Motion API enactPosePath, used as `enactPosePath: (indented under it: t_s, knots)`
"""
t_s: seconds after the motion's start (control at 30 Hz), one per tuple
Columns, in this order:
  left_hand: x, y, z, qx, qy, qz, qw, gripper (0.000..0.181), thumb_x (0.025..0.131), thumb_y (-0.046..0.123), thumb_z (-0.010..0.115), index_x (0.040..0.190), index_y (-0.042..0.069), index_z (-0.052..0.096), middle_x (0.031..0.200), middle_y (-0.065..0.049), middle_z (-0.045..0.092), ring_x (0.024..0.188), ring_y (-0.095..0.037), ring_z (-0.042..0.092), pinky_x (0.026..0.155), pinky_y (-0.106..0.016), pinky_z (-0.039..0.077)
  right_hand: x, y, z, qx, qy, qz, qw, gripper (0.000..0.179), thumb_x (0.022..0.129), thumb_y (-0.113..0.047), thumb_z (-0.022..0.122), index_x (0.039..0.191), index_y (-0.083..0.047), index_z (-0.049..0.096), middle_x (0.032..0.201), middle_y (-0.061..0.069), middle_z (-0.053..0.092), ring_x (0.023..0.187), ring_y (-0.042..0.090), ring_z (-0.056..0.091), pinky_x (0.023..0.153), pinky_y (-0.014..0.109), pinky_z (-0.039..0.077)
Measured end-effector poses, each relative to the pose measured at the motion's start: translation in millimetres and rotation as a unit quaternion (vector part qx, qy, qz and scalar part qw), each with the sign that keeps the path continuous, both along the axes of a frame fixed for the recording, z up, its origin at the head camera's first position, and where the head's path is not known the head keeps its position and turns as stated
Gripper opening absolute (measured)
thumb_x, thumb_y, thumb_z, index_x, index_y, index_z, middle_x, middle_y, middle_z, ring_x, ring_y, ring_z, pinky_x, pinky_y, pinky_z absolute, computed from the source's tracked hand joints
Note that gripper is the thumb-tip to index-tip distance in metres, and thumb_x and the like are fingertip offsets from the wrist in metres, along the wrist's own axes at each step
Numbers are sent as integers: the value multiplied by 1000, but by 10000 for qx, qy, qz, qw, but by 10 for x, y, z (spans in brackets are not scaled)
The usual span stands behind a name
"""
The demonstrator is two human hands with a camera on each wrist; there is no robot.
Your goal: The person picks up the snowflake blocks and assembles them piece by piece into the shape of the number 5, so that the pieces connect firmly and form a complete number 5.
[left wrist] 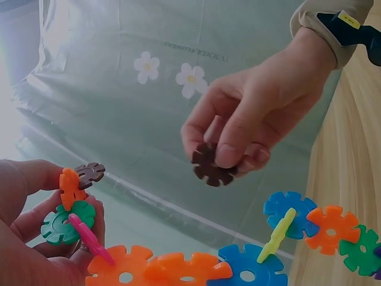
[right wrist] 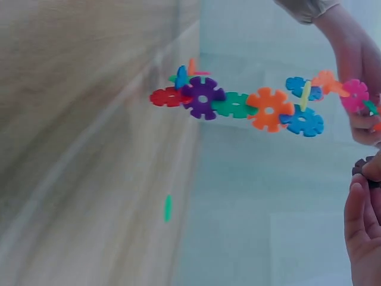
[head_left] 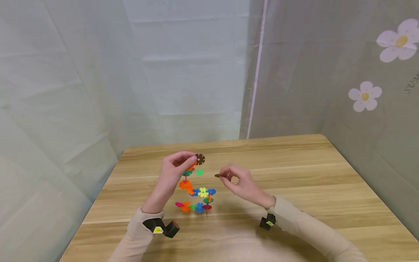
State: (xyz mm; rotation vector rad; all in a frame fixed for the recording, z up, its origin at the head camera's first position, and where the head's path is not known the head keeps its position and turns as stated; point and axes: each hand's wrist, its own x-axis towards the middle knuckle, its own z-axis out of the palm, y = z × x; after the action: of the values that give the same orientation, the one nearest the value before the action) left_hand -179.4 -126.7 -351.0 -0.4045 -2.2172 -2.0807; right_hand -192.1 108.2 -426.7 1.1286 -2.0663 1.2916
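Observation:
My left hand (head_left: 171, 171) pinches the upper end of a chain of slotted plastic snowflake discs. At that end, a brown snowflake disc (left wrist: 91, 175) is joined to an orange disc (left wrist: 72, 188), which sits between thumb and fingers. Below them follow a green disc (left wrist: 56, 226), a pink disc (left wrist: 89, 237) and several more, in orange, blue, yellow, purple and red. The chain bends and hangs over the table. To its right, apart from it, my right hand (head_left: 240, 182) pinches a loose brown snowflake disc (left wrist: 209, 170) between thumb and fingers.
A single light green disc (head_left: 199, 172) lies on the wooden table (head_left: 294, 163), behind the chain. Pale cloth (head_left: 190, 72) hangs around the table's back and sides, with printed flowers (head_left: 364, 96) at the right. Each wrist wears a black camera band.

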Motion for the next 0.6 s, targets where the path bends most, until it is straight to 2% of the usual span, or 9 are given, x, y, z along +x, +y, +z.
enactPosePath:
  t_s: [0.2,0.37,0.5,0.6]
  knots:
    - [8,24,4,37,54,-59,10000,27,91,15,68,108,-5,67,88,11,70,81,-11,63,75,-21,54,-2,-19,143,-246,669,9,9975,18,83,7,67,96,-5,67,87,8,69,72,11,60,59,19,51]
    - [13,47,1,126,138,-183,9997,27,91,13,67,109,-7,67,88,11,71,81,-9,64,75,-21,55,-10,-48,237,-619,1269,-85,9900,18,81,8,69,95,-3,71,88,8,68,70,11,58,59,17,49]
    - [28,64,4,146,236,-297,9992,27,91,11,67,109,-8,67,89,12,71,82,-8,64,75,-21,55,-13,-65,280,-839,1682,-158,9821,11,85,2,70,95,0,73,88,9,66,68,11,60,62,15,51]
    - [39,77,10,151,310,-364,9987,26,90,10,67,109,-9,67,90,12,71,83,-8,65,75,-21,55,-12,-78,313,-920,1816,-187,9789,11,88,-4,68,95,3,72,88,11,66,70,14,64,66,15,53]
